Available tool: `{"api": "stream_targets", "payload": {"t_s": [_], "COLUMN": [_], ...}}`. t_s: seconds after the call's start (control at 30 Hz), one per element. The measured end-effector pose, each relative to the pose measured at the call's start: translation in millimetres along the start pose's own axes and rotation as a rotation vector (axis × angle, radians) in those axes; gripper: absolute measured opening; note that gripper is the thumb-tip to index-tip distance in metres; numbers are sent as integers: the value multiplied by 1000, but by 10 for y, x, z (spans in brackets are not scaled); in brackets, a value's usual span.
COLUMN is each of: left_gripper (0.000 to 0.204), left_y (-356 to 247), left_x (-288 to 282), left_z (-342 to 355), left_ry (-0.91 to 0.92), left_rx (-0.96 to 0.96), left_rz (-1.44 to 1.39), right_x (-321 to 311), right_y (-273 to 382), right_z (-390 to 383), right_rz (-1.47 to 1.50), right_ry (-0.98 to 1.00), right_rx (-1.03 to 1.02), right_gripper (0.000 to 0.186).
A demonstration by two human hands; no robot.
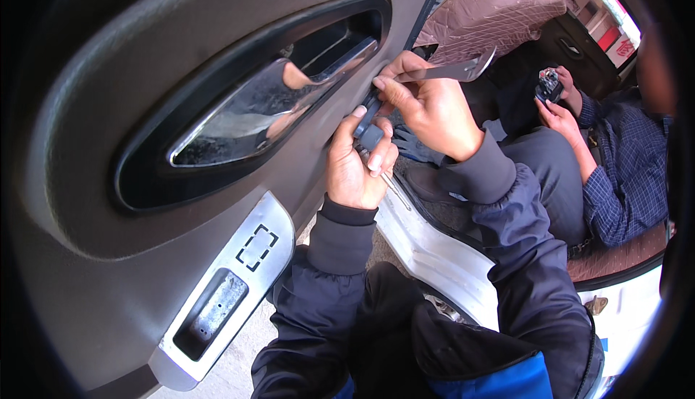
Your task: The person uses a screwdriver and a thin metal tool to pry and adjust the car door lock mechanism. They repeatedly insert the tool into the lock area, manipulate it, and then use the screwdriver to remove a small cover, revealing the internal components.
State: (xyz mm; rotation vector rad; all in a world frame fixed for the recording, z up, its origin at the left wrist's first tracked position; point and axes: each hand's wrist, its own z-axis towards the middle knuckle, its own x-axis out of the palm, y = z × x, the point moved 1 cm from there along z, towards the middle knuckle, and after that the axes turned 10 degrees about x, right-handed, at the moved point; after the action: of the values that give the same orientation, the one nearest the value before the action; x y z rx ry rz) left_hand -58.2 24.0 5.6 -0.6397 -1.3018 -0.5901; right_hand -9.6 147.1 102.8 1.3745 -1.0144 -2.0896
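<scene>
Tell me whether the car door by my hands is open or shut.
Open: the car door stands away from the silver sill, with ground showing between.

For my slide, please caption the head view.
Left hand grips dark blocky part, right hand silver metal blade, beside greyish-brown car door.

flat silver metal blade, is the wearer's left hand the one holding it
No, the right hand grips the flat silver metal blade.

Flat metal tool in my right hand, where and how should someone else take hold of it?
The flat metal tool is probably best pinched on its broad faces just short of the curved tip, coming from the right. That end sticks out free, while the right hand covers part of the other end.
</scene>
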Motion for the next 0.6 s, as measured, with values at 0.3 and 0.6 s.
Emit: {"api": "stream_targets", "payload": {"t_s": [0.3,0.6], "left_gripper": [36,35], "left_y": [-2,-4], "left_x": [-44,-41], "left_z": [-1,-5], "left_ry": [-26,-11], "left_rx": [13,14], "left_rz": [17,-19], "right_x": [20,89], "right_y": [-93,-216], "right_z": [49,9], "right_rz": [234,284], "right_ry": [-42,-119], "right_rx": [68,43], "right_gripper": [19,22]}}
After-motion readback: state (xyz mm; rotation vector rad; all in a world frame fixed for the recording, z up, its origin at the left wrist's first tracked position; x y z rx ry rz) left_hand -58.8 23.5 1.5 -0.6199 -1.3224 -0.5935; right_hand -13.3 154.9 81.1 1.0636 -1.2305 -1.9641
